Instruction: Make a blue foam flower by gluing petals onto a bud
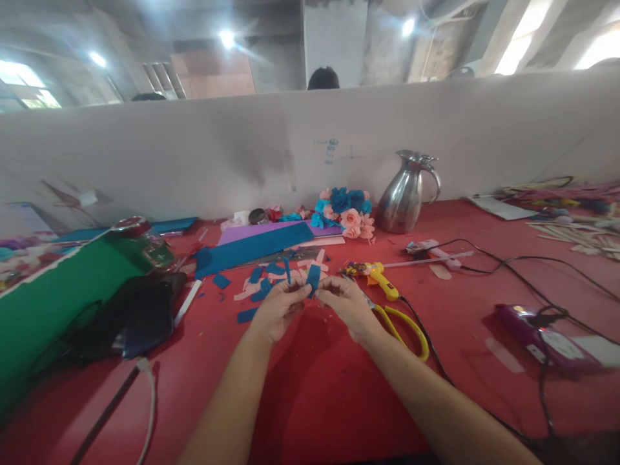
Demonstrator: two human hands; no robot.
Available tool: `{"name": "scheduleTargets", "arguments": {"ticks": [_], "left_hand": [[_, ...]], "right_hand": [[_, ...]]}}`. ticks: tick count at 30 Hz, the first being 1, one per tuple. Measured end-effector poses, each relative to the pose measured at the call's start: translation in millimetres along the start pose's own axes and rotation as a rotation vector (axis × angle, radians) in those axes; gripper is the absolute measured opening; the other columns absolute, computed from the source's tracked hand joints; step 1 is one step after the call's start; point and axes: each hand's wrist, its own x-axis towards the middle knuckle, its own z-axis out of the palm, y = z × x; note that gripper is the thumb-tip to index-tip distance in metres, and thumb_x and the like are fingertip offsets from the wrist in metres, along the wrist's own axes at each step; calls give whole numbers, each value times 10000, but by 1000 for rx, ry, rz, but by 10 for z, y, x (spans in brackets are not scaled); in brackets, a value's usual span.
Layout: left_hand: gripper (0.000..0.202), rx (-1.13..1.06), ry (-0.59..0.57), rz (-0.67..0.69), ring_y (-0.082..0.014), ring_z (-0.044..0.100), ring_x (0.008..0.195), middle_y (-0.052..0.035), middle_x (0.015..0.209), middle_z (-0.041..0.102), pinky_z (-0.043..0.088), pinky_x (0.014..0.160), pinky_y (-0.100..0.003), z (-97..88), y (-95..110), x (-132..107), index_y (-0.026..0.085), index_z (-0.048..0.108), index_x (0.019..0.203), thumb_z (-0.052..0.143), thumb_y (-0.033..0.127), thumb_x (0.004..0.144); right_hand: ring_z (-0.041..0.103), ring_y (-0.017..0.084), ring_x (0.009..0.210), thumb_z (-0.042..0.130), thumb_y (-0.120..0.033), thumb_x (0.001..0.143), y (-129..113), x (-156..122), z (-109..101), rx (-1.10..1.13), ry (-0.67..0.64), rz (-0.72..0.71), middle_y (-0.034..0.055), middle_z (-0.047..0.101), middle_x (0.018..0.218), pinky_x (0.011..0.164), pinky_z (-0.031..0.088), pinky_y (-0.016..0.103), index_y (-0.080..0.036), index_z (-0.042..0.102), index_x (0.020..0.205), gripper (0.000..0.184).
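Both hands meet over the red table (pixel 310 387), pinching one small blue paper strip (pixel 313 278) between their fingertips. My left hand (pixel 278 310) grips its left side and my right hand (pixel 346 303) its right side. Just beyond them lie several cut blue and pink paper pieces (pixel 264 284) and a long blue sheet (pixel 252 248) over a purple sheet (pixel 278 229). Yellow-handled scissors (pixel 404 323) rest beside my right wrist, and a yellow glue gun (pixel 380 278) lies a little farther out.
Pink and blue paper flowers (pixel 346 210) and a steel jug (pixel 404 194) stand by the white partition (pixel 310 142). A green sheet (pixel 48 297) and a black bag (pixel 130 316) sit at left. Black cables (pixel 508 271) and a purple device (pixel 542 336) lie at right. Another person's head shows beyond the partition.
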Motion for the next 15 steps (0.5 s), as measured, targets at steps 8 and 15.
{"name": "scheduleTargets", "arguments": {"ticks": [8,15], "left_hand": [[341,126,153,150,-83,504,630,22,790,605,347,530,-188,27,-25,16,193,645,805,818,255,518],[228,240,143,195,-89,463,569,-4,706,645,325,537,-223,15,-45,42,163,711,767,768,312,605]], "right_hand": [[459,112,572,595,-326,658,5,6,-2,-20,3,-4,-19,569,621,567,369,243,-177,612,669,150],[466,107,567,561,-292,671,39,17,-22,-91,24,-29,-23,568,612,565,362,240,-169,626,667,139]]}}
